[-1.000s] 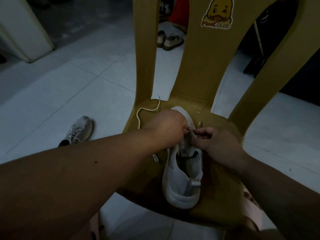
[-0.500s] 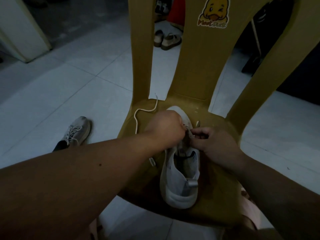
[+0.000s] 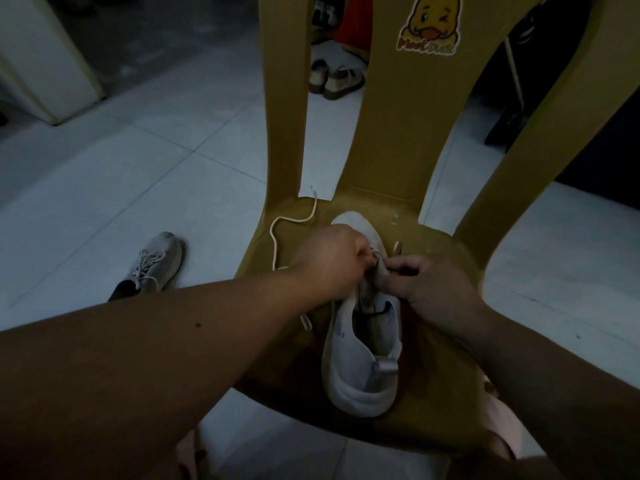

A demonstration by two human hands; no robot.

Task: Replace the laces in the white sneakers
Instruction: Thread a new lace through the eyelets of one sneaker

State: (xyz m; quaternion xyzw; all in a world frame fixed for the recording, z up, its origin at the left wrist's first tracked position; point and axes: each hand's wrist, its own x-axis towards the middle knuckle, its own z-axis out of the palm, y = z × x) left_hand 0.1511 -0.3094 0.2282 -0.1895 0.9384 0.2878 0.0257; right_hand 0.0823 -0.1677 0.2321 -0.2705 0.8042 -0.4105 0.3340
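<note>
Nearest, the heel of the white low-top fabric sneaker (image 3: 360, 362) sits at the front of the seat of the mustard-yellow plastic chair (image 3: 415, 382). The toe points toward the chair back and the opening faces up.

Over its throat the two bare hands meet. The left grip (image 3: 334, 261) is curled into a fist over the forefoot, fingertips pressed in at the eyelets, apparently pinching the cream cord lace (image 3: 273, 240); the exact pinch is hidden. The right grip (image 3: 427, 285) pinches a grey flap of the sneaker's upper between thumb and forefinger, holding it up and apart.

From under the left grip the lace runs out in a slack loop across the seat's left edge, one end reaching toward the chair back. A short end lies below the left wrist and a tip shows just beyond the right grip's knuckles.

Likely the lace is being fed through an upper eyelet. The loop hangs near the seat edge, so a hard pull could drag it off, or draw one end too short. In this dim light an eyelet could be skipped. The sneaker could also slide if the right grip loosens.

Further off, a grey-white laced sneaker (image 3: 154, 263) lies on the pale tiled floor (image 3: 138, 174) to the left. A yellow duck sticker (image 3: 429, 26) marks the chair back, with a pair of beige sandals (image 3: 336, 77) beyond it.
</note>
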